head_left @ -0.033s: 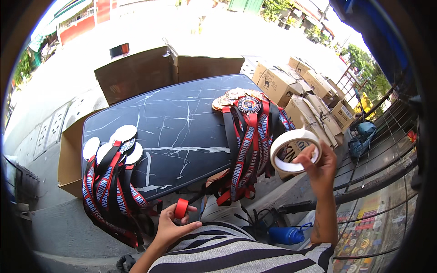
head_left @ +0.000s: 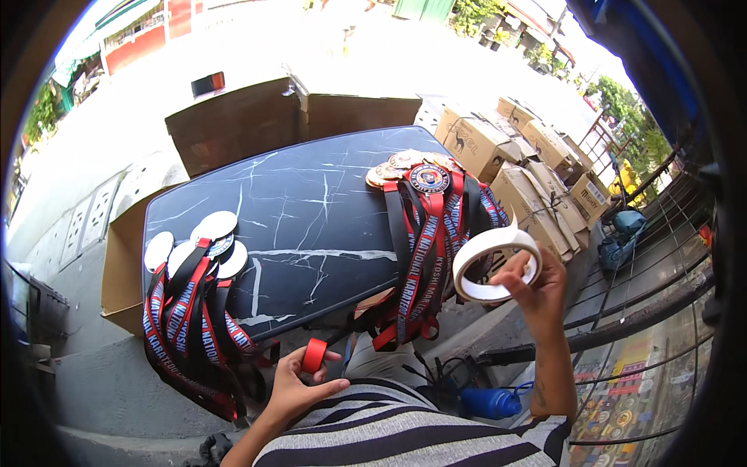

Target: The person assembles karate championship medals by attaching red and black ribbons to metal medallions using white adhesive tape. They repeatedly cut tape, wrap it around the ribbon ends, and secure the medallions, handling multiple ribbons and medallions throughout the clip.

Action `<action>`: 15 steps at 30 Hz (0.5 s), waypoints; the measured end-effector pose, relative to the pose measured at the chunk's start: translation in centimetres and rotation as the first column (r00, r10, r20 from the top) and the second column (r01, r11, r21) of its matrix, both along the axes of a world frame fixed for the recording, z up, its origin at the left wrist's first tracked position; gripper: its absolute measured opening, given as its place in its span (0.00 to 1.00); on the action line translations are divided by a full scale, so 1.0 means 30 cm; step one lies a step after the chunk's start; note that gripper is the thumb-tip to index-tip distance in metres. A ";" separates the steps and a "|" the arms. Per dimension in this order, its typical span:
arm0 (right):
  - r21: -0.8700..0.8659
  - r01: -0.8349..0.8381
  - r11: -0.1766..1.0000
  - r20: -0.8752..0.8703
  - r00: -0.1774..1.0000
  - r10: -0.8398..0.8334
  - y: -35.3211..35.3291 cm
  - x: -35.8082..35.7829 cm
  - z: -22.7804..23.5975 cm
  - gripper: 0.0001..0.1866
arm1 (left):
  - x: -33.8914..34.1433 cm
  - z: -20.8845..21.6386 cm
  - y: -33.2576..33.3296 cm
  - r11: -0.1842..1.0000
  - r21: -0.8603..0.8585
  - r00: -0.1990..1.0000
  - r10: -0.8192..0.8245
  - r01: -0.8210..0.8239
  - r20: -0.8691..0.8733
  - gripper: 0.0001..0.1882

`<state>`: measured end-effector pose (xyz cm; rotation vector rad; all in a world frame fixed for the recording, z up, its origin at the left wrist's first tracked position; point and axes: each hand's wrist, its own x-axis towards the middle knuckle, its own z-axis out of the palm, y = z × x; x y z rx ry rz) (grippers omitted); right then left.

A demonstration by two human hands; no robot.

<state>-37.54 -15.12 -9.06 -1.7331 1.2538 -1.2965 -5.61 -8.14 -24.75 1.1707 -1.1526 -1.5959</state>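
Observation:
In my right hand (head_left: 535, 288), a roll of off-white tape (head_left: 476, 251) is pinched at its right side, its loose end sticking up at the top. The roll hangs in front of the right-hand bunch of medals (head_left: 428, 179), whose red and black printed ribbons (head_left: 424, 272) drape over the table's near edge. Close to my striped shirt, my left hand (head_left: 299, 381) has curled fingers with a red band of ribbon (head_left: 314, 356) around them; its thumb points right. More medals (head_left: 214, 226) lie white side up at the table's left, their ribbons (head_left: 187, 327) hanging down.
The dark marble-patterned table (head_left: 311, 218) stands before me. Behind it are open cardboard flaps (head_left: 233, 124); stacked brown boxes (head_left: 537, 202) sit at the right. A blue bottle (head_left: 490, 402) is by my lap. Metal bars (head_left: 622, 311) run along the right side.
My right hand and the tape roll have shifted slightly left and down, and the roll has turned a little. The left hand keeps its pose with the red ribbon.

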 end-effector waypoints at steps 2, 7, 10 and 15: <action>0.150 -0.209 0.966 0.103 0.975 0.194 -0.001 0.052 -0.050 0.10 | -0.009 0.019 0.012 1.000 0.014 0.999 -0.028 0.028 0.024 0.25; 0.518 -0.446 0.730 0.092 0.877 0.471 0.036 0.178 -0.174 0.12 | -0.022 0.042 0.028 0.999 -0.032 0.995 0.025 -0.029 -0.098 0.27; 0.506 -0.534 0.678 -0.052 0.765 0.641 0.050 0.250 -0.262 0.15 | -0.024 0.035 0.036 0.995 -0.063 0.993 0.070 -0.076 -0.098 0.22; 0.634 -0.547 0.546 0.012 0.714 0.700 0.046 0.235 -0.299 0.25 | -0.019 0.008 0.054 0.997 0.051 0.998 0.057 -0.055 -0.039 0.16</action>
